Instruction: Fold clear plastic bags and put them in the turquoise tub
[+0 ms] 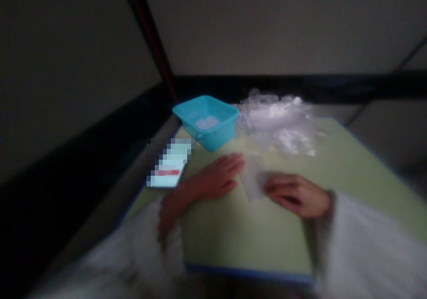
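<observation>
A small translucent plastic bag (pixel 252 179) lies flat on the yellow-green table between my two hands. My left hand (pixel 220 174) rests palm down with its fingers stretched out, the fingertips at the bag's upper left edge. At the opposite edge, my right hand (pixel 296 194) is closed, thumb and fingers pinched together on the bag's right side. Blur hides exactly how its fingertips meet the plastic. Beyond my left hand stands a turquoise basket (pixel 220 134) with some whitish flat pieces (pixel 207 122) inside.
A heap of clear plastic bags (pixel 280 121) covers the table's far side, right of the basket. Left of my left hand lies a phone (pixel 170 165) with a lit screen, partly pixelated. The table (pixel 233 245) has a blue edge, and walls stand behind it.
</observation>
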`<state>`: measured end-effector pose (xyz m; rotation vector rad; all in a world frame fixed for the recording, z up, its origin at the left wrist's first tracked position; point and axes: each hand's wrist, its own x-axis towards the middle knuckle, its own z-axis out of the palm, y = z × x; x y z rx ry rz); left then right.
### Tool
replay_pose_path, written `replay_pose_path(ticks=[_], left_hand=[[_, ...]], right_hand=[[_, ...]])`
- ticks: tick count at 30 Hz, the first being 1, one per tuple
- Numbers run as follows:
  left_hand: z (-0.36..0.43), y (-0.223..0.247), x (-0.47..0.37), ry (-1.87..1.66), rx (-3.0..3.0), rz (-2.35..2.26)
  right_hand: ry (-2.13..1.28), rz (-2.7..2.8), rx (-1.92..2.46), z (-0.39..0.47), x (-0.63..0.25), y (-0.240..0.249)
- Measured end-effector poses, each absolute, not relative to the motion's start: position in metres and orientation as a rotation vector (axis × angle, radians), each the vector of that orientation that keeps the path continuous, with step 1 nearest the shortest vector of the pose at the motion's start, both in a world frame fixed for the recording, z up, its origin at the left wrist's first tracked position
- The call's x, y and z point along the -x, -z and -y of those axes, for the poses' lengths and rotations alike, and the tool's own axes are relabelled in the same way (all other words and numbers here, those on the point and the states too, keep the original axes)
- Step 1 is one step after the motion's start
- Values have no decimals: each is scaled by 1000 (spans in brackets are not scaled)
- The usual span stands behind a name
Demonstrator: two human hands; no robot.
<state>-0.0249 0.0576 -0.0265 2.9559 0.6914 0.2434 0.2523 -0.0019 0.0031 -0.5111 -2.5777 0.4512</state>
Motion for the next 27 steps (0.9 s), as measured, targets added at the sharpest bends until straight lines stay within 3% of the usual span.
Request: replay_pose_path(ticks=[8,27], left_hand=[[-23,6,8,-539,-3145,-490],[-11,8,-7,-343,-3208,-454]], right_hand=[[293,2715,521,5,-262,-6],[428,2789,551,13,-253,-2]])
